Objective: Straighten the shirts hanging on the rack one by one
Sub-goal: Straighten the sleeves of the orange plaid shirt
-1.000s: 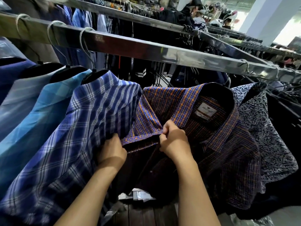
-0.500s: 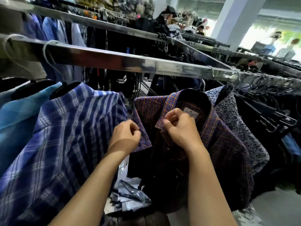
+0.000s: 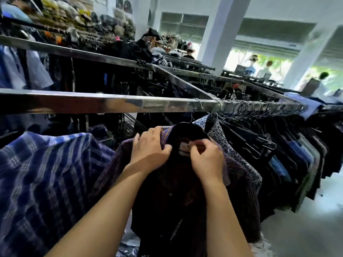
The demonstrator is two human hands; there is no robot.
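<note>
A dark orange-and-blue plaid shirt (image 3: 239,175) hangs on a black hanger under the metal rack rail (image 3: 111,102). My left hand (image 3: 148,151) grips the left side of its collar. My right hand (image 3: 207,160) pinches the collar's right side, close to the white neck label (image 3: 183,147). A blue plaid shirt (image 3: 46,173) hangs to the left, apart from the held one. A dark blue patterned shirt (image 3: 219,130) hangs right behind it, touching it.
Several dark garments on black hangers (image 3: 263,145) crowd the rail to the right. Further rails (image 3: 92,54) with clothes run behind. White pillars (image 3: 219,30) stand at the back, with people (image 3: 250,67) beyond. Pale floor (image 3: 306,229) shows at lower right.
Both hands have climbed from the shirt's front placket up to the collar by the label. The view has tilted up and to the right, showing more of the rail.
</note>
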